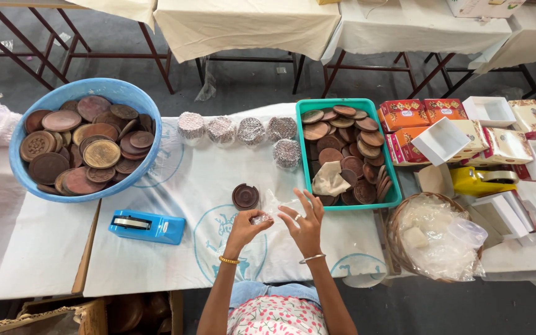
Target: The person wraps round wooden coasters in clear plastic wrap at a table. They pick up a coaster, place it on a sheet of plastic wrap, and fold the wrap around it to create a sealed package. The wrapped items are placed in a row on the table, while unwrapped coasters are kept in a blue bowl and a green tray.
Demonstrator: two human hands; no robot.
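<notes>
Both hands over the table's near edge: left hand [243, 227] pinches clear plastic wrap [269, 209], right hand [305, 222] fingers spread against it; five wrapped stacks [250, 131] sit toward the far edge, one brown disc [245, 196] bare, tray [305, 107] and basin [119, 90] full.

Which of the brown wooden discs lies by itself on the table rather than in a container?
The single dark brown disc on the white cloth, just up-left of the left hand. All the others are piled in the blue basin or the green tray.
</notes>
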